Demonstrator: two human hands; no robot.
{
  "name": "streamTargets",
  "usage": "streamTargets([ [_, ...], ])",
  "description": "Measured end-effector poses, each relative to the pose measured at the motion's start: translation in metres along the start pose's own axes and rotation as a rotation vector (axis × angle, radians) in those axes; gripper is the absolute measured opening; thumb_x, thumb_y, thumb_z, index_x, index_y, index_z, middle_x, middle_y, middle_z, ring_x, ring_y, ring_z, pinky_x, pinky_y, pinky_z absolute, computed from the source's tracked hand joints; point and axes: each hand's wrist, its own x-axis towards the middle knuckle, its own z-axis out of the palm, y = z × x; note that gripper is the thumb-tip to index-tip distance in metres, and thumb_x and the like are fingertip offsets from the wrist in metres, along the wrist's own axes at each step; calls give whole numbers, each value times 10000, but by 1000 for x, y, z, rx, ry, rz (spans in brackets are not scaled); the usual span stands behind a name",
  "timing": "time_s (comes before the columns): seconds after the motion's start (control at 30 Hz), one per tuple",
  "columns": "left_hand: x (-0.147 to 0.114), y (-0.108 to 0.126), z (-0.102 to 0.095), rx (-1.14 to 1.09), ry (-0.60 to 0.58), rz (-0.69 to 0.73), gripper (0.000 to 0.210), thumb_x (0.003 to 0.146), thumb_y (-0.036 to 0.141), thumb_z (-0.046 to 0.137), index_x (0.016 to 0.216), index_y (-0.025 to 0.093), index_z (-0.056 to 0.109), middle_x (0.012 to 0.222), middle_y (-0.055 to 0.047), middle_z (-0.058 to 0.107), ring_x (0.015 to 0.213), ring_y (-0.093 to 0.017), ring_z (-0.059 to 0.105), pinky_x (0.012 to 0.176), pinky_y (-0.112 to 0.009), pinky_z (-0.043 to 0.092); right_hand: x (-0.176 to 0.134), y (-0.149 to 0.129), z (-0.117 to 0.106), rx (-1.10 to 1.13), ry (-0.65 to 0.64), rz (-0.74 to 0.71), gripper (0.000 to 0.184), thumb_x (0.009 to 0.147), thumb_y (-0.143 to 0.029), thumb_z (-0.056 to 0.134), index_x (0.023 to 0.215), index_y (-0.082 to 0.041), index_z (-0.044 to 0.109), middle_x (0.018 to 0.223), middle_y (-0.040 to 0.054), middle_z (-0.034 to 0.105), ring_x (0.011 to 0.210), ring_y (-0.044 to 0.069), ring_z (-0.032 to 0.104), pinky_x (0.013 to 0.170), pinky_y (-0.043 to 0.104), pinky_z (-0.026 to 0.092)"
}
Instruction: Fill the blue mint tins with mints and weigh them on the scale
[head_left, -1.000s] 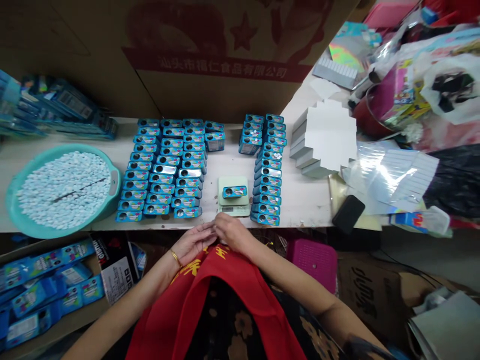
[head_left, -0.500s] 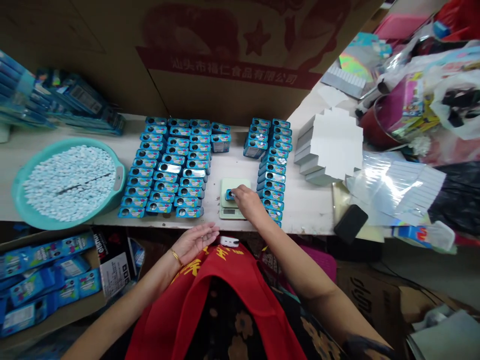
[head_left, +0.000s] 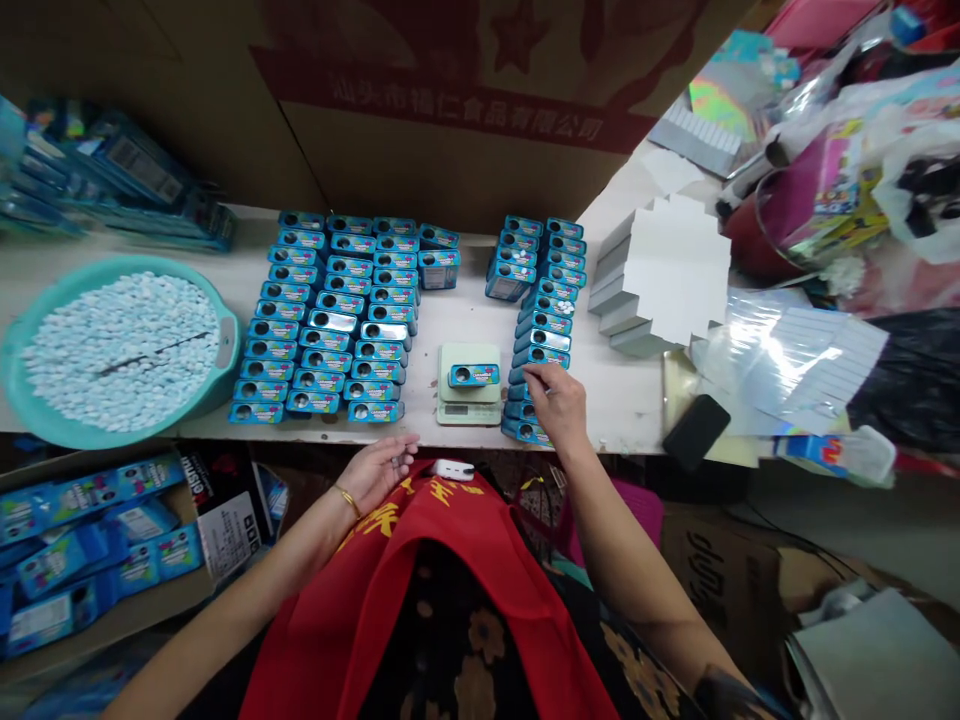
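I see a slim, glossy blue box sitting on the smooth, pale-green scale, and rounded white pellets filling a turquoise plastic basin. The right hand pinches its fingertips near together at the right-hand row of matching boxes; I cannot tell whether they grip anything. The left hand curls loosely open beside the red cloth apron, its contents unclear.
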Motion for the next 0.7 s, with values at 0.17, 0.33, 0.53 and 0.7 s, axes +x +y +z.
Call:
streamTargets([
  [0.17,2,1,0,90,80,18,211,682,7,518,839,75,641,771,-72,612,591,-72,543,514,-165,433,-1,2,6,17,-32,7,208,813,-213,434,927,-201,608,892,50,617,862,169,558,787,314,439],
  [0.33,1,3,0,98,79,41,203,667,27,559,847,77,637,793,-85,619,609,-81,555,544,-176,444,1,-1,16,20,-132,-40,298,766,-211,496,1059,-196,547,1045,77,552,985,197,501,845,350,418],
  [0.53,-2,9,5,66,60,63,201,658,29,580,848,70,631,794,-99,632,633,-88,574,570,-173,455,12,-9,31,-46,-324,-138,528,713,-188,561,1219,-196,412,1249,90,413,1148,222,371,947,391,340],
  [0.7,-8,14,5,61,71,73,195,663,72,603,854,97,636,801,-88,644,677,-108,588,608,-190,464,22,-15,38,-131,-427,-183,621,689,-198,595,1262,-209,358,1290,95,370,1167,243,338,929,416,352],
])
